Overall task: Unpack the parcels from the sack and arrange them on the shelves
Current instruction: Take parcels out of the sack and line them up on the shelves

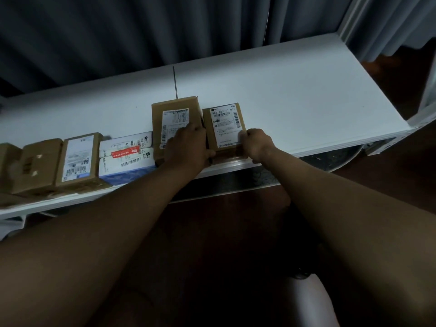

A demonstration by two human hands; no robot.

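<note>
A white shelf board (295, 97) carries a row of parcels along its front edge. My left hand (187, 145) rests on the near end of a tall brown box (175, 116) with a white label. My right hand (256, 143) grips the near right corner of a smaller brown box (224, 125) labelled "502 602-12 815", which stands just right of the tall one. Left of them lie two white padded parcels (126, 156), then a brown box with a barcode label (79, 159) and a plain taped brown box (36, 165). No sack is in view.
Grey curtains (118, 31) hang behind the shelf. A white upright post (429, 74) bounds the shelf at the right. A patterned lower level (247, 180) shows beneath the board. The right half of the board bears nothing. Dark wooden floor (389, 166) lies below.
</note>
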